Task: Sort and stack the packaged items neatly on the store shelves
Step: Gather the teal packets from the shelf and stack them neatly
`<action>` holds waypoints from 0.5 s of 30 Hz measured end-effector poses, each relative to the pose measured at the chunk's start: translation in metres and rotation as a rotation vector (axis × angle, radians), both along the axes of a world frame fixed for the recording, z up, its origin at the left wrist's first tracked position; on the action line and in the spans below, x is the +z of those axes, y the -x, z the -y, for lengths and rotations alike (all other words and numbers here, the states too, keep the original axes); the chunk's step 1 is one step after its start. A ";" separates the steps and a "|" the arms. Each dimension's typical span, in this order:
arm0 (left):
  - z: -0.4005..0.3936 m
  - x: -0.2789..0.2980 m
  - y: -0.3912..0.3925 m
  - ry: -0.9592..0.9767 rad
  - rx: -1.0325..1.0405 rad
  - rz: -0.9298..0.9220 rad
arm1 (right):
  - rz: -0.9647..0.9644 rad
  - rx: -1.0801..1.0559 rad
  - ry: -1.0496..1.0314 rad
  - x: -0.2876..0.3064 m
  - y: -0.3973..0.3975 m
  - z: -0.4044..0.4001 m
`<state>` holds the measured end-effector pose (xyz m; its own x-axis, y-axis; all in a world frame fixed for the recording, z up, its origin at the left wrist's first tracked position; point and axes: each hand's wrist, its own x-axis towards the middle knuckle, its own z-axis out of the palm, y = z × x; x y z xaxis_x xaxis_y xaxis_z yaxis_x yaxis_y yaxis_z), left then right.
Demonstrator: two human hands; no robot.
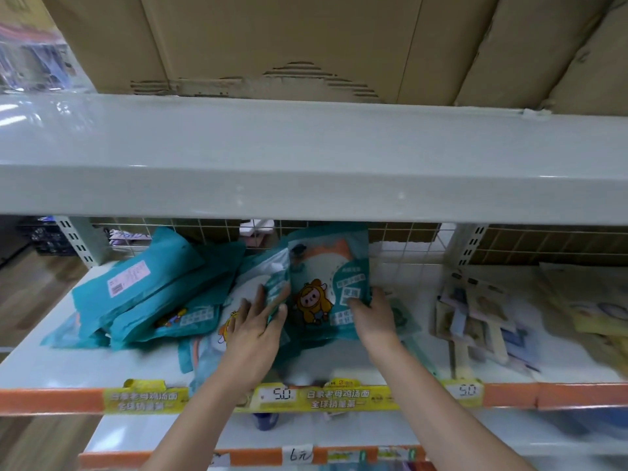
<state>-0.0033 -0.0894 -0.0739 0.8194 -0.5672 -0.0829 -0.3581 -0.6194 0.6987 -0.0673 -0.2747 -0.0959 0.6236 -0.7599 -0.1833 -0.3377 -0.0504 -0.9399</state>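
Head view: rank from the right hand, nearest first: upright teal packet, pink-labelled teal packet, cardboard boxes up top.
1. Upright teal packet: in the right hand grip, shelf middle.
2. Pink-labelled teal packet: lying at left.
3. Cardboard boxes: top shelf, behind.

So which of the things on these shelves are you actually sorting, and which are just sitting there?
In the job:
- upright teal packet, gripped by the right hand
- left hand, fingers spread on the packet beside it
- teal pile on the left

Just there:
- pastel packs on the right
- cardboard boxes above
- price tags
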 end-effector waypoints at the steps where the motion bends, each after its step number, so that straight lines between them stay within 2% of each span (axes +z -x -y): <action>1: -0.001 0.010 0.005 0.059 0.014 -0.032 | 0.012 -0.005 0.004 0.000 0.002 0.001; 4: 0.004 0.034 0.025 0.330 0.159 -0.138 | 0.080 -0.035 -0.020 0.001 0.007 0.002; 8: 0.004 0.034 0.015 0.735 0.603 -0.258 | 0.113 -0.118 -0.024 0.002 0.014 0.007; 10: -0.001 0.022 0.000 0.809 0.792 -0.280 | 0.121 -0.140 -0.027 0.001 0.017 0.012; 15: -0.007 -0.011 -0.007 0.852 0.888 -0.361 | 0.140 -0.145 -0.050 -0.003 0.032 0.018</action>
<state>0.0037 -0.0819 -0.0844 0.9491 0.1767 -0.2607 0.2377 0.1414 0.9610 -0.0991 -0.2932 -0.0984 0.5303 -0.8358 -0.1423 -0.2039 0.0372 -0.9783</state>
